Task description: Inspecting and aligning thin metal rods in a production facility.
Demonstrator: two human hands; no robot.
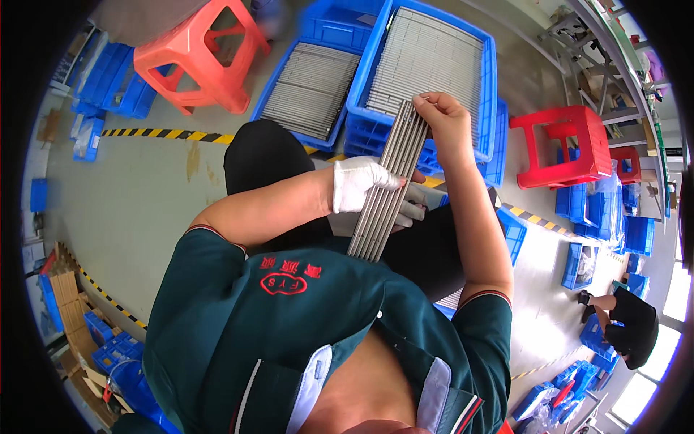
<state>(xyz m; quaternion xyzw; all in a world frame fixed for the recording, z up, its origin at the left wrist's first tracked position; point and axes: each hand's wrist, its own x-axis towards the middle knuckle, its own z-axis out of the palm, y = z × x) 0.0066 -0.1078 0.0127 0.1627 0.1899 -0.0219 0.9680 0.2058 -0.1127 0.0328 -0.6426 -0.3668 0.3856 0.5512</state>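
Observation:
A flat row of several slim metal rods (pixel 402 148) lies slanted before my chest, one end up by the crates and the other against my shirt. My left hand (pixel 365 184), in a white glove with bare fingertips showing, is closed around the middle of the row. At the upper end, my bare right hand (pixel 446 124) grips the rods with its thumb on top; its other fingers are partly hidden. Just beyond stands a stacked blue crate (pixel 491 90) filled with similar metal rods (pixel 430 58). To its left, a lower blue crate (pixel 289 135) also holds rods.
An orange-red stool (pixel 189 54) stands at the far left, a red stool (pixel 578 145) to the right. Black-and-yellow tape (pixel 166 134) crosses the floor. More blue bins (pixel 593 210) line the right side, where another person (pixel 632 325) is bent over.

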